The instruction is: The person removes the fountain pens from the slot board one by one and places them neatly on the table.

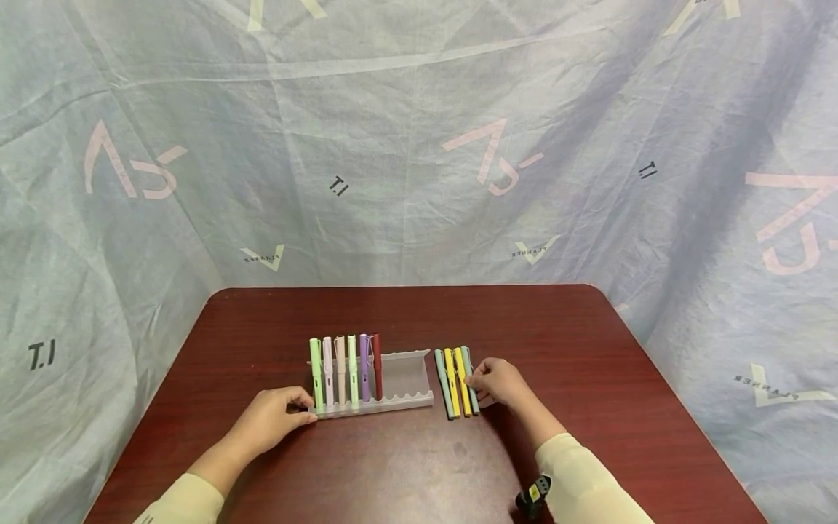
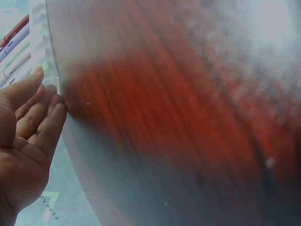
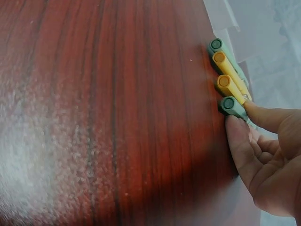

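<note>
A clear plastic pen tray (image 1: 409, 400) with a notched front edge lies on the table. Several capped pens stand side by side in its left part, from a light green pen (image 1: 316, 371) to a dark red pen (image 1: 377, 367). My left hand (image 1: 271, 418) holds the tray's front left corner between thumb and fingers. Right of the tray lie two yellow pens (image 1: 452, 382) between two teal pens. My right hand (image 1: 500, 382) pinches the outer right teal pen (image 3: 230, 104), thumb on top and fingers along its side. The pen's end rests close over the table in the right wrist view.
The dark red wooden table (image 1: 406, 473) has rounded far corners. Behind and beside it hangs a pale printed cloth (image 1: 406, 145). A small black device (image 1: 533, 498) sits at my right sleeve. The tray's right part shows bare notches.
</note>
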Motion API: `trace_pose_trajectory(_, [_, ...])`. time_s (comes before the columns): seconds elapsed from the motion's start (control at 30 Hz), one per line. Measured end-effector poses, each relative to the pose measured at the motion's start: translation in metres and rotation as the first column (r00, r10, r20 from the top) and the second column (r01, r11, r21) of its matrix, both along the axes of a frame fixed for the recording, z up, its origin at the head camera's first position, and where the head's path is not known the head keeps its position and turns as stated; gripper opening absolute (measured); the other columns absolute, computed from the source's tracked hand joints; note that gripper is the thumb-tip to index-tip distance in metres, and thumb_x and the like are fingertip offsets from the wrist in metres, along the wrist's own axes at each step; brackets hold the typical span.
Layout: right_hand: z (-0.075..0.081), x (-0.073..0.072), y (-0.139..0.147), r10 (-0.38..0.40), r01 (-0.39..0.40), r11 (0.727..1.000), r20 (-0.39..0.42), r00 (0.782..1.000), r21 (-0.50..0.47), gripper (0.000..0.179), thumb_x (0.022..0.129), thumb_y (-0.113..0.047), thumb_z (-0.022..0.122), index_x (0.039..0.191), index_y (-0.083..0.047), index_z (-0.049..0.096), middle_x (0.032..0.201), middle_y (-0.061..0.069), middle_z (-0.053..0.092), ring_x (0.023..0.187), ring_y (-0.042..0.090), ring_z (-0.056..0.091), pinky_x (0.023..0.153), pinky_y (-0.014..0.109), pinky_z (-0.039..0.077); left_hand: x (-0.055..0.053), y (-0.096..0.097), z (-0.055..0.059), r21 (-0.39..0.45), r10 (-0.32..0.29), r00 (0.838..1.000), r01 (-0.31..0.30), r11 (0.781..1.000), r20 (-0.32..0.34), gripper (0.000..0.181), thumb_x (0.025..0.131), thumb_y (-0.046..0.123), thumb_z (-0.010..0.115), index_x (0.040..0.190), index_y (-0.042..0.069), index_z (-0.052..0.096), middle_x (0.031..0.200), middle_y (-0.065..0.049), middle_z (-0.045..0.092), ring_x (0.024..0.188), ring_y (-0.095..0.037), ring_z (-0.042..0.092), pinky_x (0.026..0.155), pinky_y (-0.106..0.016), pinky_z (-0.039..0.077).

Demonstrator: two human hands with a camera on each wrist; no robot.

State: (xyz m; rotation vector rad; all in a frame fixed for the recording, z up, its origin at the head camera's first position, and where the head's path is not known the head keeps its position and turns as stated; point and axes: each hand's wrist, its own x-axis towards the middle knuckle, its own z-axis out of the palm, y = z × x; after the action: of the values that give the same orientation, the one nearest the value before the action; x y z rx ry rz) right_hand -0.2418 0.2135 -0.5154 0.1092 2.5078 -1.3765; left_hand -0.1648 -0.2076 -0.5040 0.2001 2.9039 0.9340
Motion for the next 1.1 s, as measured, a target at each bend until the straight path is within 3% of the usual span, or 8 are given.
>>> trace_pose_trajectory(0.47, [0.0,0.001,0.0,0.003,-0.003,1.0,0.001,1.0,-0.013,0.023,0.088,-0.018,0.075,0.089,-0.001,0.06,0.087,0.013,0.064,0.068,0.023,0.065,0.058,0.036,0.058,0.002,0.0,0.002,0.004,0.009,1.0,-0.009,1.0,0.009,0.011,0.083,0.027,0.079,0.088,0.027,0.069,0.087,0.013,0.066,0.081,-0.006,0.058,0.074,-0.032,0.049])
trace_pose_trajectory(0.63, [0.004,-0.002,0.003,0.029,-0.029,0.999,0.017,0.999,-0.041,0.024,0.092,-0.02,0.07,0.087,0.002,0.062,0.08,0.015,0.061,0.067,0.023,0.066,0.058,0.037,0.058,0.001,0.001,0.002,0.004,0.002,1.0,-0.002,1.0,0.004,0.011,0.084,0.027,0.078,0.089,0.027,0.069,0.089,0.013,0.067,0.082,-0.006,0.058,0.075,-0.033,0.049])
trace_pose_trajectory(0.77, [0.009,-0.003,0.004,0.041,-0.041,0.999,0.016,0.999,-0.006,0.03,0.095,-0.027,0.066,0.086,0.002,0.062,0.074,0.016,0.06,0.066,0.024,0.066,0.057,0.037,0.058,0.002,0.001,0.003,0.009,-0.006,1.0,0.006,1.0,0.0,0.011,0.084,0.027,0.078,0.088,0.027,0.068,0.089,0.013,0.067,0.081,-0.005,0.058,0.074,-0.032,0.049])
trace_pose_trajectory(0.97, [0.016,-0.005,0.0,0.026,-0.029,0.999,-0.085,0.996,-0.025,0.033,0.097,-0.034,0.063,0.096,-0.001,0.062,0.078,0.015,0.062,0.065,0.024,0.064,0.058,0.037,0.058,0.001,0.001,0.003,0.009,-0.01,1.0,0.01,1.0,-0.011,0.011,0.084,0.028,0.078,0.088,0.027,0.068,0.088,0.014,0.067,0.081,-0.005,0.058,0.075,-0.033,0.049])
trace_pose_trajectory(1.1, [0.023,-0.004,-0.011,0.095,-0.117,0.982,-0.145,0.985,-0.147,0.031,0.098,-0.027,0.061,0.103,0.004,0.061,0.083,0.021,0.062,0.068,0.028,0.063,0.063,0.041,0.058,0.001,0.0,0.002,0.005,-0.005,1.0,0.005,1.0,-0.003,0.011,0.083,0.028,0.078,0.088,0.027,0.068,0.088,0.013,0.066,0.082,-0.006,0.058,0.075,-0.033,0.049])
